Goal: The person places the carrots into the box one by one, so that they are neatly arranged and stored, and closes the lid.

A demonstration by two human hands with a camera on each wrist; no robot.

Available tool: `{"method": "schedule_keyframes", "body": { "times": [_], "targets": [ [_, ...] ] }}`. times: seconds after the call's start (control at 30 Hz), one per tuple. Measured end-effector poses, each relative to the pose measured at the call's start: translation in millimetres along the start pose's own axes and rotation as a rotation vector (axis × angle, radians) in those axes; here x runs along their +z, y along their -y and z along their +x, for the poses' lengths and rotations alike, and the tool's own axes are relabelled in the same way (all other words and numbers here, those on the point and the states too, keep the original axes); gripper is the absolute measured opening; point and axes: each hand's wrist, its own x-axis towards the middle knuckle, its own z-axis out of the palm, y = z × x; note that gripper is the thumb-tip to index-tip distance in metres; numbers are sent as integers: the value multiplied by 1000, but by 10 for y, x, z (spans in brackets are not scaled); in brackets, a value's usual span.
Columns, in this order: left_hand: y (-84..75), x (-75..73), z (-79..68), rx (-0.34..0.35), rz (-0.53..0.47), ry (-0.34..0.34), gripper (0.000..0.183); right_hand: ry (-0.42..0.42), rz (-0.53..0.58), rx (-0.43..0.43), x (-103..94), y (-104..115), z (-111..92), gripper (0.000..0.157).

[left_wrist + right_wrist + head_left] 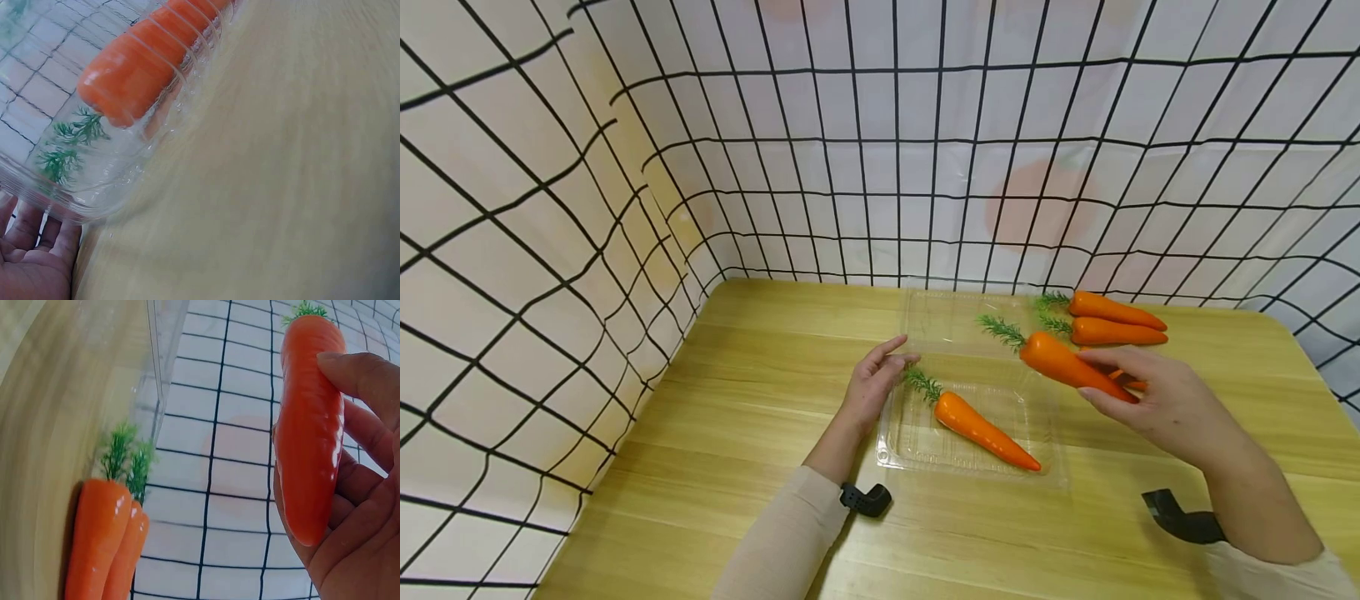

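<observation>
My right hand [1165, 408] grips a toy-like orange carrot [1051, 357] by its body, thumb on one side and fingers on the other. The carrot is raised over the right side of an open clear plastic clamshell box [895, 454], its green leafy top pointing left. Inside the box lies another carrot [981, 427], slanted with its leaves to the far left. My left hand [872, 383] is at the box's left edge, fingers extended by the rim. In the left wrist view the fingers [59, 240] show right against the box's corner.
Two carrots [1116, 310] [1116, 332] lie side by side at the back right of the wooden table [760, 375]; another, partly hidden, is behind my right hand. The box's lid [955, 321] lies folded back toward the black wire grid [857, 167] surrounding the table.
</observation>
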Motion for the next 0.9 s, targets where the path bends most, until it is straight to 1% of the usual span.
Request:
{"method": "schedule_keyframes", "body": {
  "times": [0.13,0.27,0.4,0.53,0.77,0.9],
  "targets": [
    [0,-9,-4,-6,1,-2,48,-5,57,-43,98,71,48,42],
    [6,-12,-7,-5,7,-3,48,-5,90,-83,204,147,80,42],
    [0,0,-11,-4,4,0,48,11,134,-104,287,196,97,43],
    [-8,5,-9,-9,-4,0,47,35,170,-94,344,240,115,44],
    [-20,-1,-1,-6,-11,8,50,139,209,-32,418,325,184,44],
    [-16,-6,-3,-10,-15,11,49,147,211,-36,490,354,225,43]
  ]
}}
